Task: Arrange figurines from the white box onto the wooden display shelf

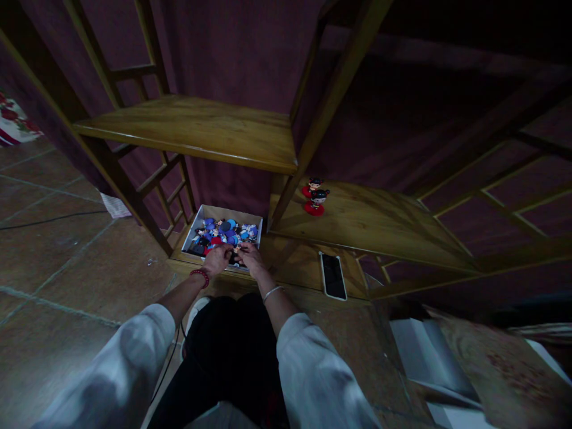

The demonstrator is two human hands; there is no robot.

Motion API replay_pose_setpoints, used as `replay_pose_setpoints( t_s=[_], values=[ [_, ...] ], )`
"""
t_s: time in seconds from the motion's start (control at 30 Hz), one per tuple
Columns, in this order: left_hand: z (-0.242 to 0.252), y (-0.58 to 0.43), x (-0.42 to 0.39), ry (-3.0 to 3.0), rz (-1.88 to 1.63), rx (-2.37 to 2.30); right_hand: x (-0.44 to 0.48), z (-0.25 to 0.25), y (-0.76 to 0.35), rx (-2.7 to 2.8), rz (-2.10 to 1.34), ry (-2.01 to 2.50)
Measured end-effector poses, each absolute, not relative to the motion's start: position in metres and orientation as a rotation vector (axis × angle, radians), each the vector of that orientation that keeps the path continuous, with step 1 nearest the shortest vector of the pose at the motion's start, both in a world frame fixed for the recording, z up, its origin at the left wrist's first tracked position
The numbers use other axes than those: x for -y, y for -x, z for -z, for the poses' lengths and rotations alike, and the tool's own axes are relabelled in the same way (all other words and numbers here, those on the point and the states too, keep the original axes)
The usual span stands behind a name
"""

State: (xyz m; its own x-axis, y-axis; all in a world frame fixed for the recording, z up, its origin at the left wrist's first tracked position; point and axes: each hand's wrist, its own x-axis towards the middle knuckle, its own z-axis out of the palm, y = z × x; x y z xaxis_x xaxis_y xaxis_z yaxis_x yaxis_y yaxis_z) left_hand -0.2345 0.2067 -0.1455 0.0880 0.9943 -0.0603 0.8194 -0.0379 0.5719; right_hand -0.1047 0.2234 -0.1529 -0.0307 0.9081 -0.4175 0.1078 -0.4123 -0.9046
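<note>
Both of my hands meet over the near edge of a shallow white box (255, 215) on the low wooden shelf. The box is filled with several small figurines (227, 227) in blue, purple, red and black. My right hand (251, 258) has its fingers closed on a small figurine (237, 250) with a pale face. Close beside it, my left hand (217, 260) is curled with its fingertips towards the same spot; what they grip is hidden.
On the raised shelf (379, 223) to the right stand two red-based figurines (315, 202). A phone in a white case (333, 277) lies on the lower shelf. Above the box juts another wooden shelf (192, 128). White cartons (429, 351) sit at the lower right.
</note>
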Motion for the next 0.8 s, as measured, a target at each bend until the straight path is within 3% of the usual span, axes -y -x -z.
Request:
replay_pose_setpoints(
  t_s=[0.8],
  values=[
    [0.146,0.230,-0.210,-1.246,-0.885,-1.622,-0.213,0.139,0.102,1.065,-1.552,1.537]
  ],
)
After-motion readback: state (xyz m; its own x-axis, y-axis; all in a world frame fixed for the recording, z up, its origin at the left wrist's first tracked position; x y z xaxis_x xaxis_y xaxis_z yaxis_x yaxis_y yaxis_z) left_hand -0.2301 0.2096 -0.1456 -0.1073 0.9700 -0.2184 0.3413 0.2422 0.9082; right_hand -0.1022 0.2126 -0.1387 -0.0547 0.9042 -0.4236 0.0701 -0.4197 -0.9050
